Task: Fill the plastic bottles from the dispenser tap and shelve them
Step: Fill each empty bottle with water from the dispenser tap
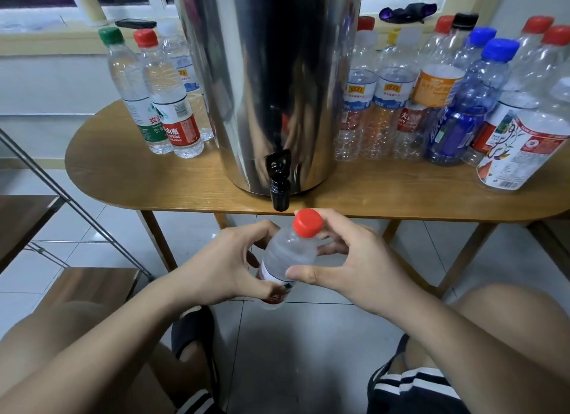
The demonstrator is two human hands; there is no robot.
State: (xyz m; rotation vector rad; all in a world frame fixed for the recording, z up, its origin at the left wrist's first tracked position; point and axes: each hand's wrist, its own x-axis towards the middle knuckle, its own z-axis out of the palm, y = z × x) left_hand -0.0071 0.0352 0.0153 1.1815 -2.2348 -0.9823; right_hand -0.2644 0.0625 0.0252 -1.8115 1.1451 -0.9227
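A clear plastic bottle (288,254) with a red cap (307,223) is held tilted just below the table's front edge. My left hand (228,265) grips its lower body around the label. My right hand (351,259) curls around its neck and shoulder, fingers behind the cap and thumb across the front. The black tap (280,183) of the steel dispenser (268,83) hangs just above and left of the cap. Three capped bottles (160,99) stand left of the dispenser. Several more bottles (447,105) crowd the right side.
The wooden table (154,182) has rounded ends and slim legs. A metal-framed shelf unit with dark wooden boards (89,287) stands at the left, low down. My knees and a black slipper (194,330) are over grey floor tiles.
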